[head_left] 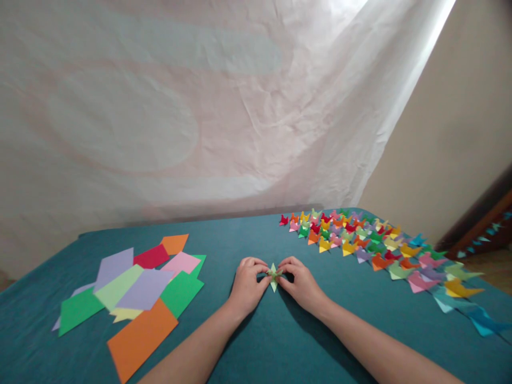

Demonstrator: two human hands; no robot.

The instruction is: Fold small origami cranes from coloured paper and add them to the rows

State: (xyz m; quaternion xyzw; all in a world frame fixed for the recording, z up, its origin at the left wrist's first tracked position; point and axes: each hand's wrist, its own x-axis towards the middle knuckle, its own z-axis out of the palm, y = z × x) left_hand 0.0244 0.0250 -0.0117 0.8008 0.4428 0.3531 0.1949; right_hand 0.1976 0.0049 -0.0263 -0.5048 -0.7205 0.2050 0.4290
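Observation:
Between my hands is a small pale green folded paper (pixel 273 277), star-like in outline, with points toward the top and bottom. My left hand (pixel 251 282) pinches its left side between thumb and fingers. On the opposite side my right hand (pixel 299 281) grips it the same way. The fingertips cover the paper's two side points. Both hands are low over the teal tablecloth (pixel 256 352), near the middle of the table.
Loose coloured paper sheets, including an orange sheet (pixel 143 338) and a purple sheet (pixel 144 289), overlap at the left. Rows of small folded paper birds (pixel 348 248) stand at the right. A pale hanging sheet (pixel 200 106) closes off the back; a wall (pixel 452 128) is at right.

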